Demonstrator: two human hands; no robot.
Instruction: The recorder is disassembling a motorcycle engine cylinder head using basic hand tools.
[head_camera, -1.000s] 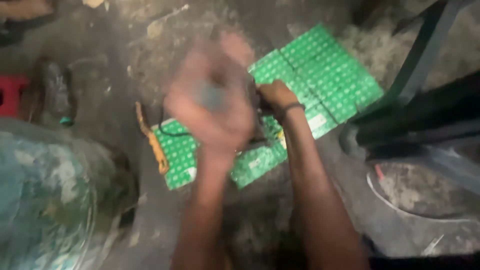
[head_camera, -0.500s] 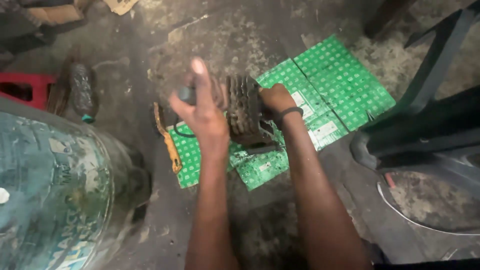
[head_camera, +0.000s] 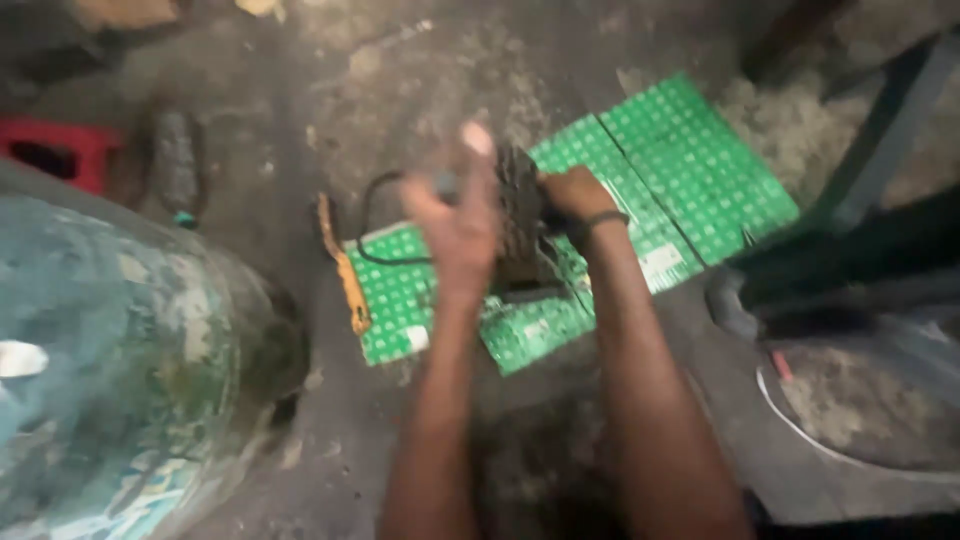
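Note:
A dark, ribbed metal part (head_camera: 520, 225) stands on a flattened green patterned carton (head_camera: 700, 170) on the dirty floor. My right hand (head_camera: 575, 195), with a dark band at the wrist, grips the part's right side. My left hand (head_camera: 455, 225) is against the part's left side, blurred, thumb raised. It seems closed on a small dark object (head_camera: 445, 185). A black wire (head_camera: 375, 215) loops out to the left of that hand.
An orange-yellow strip-like tool (head_camera: 350, 285) lies at the carton's left edge. A big teal drum (head_camera: 110, 360) fills the lower left, with a red crate (head_camera: 60, 150) and a bottle (head_camera: 175, 165) behind it. A dark metal frame (head_camera: 870, 150) and a round basin (head_camera: 860, 420) are at right.
My left hand, raised and blurred near the camera a second ago, has come down beside the ribbed part. My right hand has stayed on the part.

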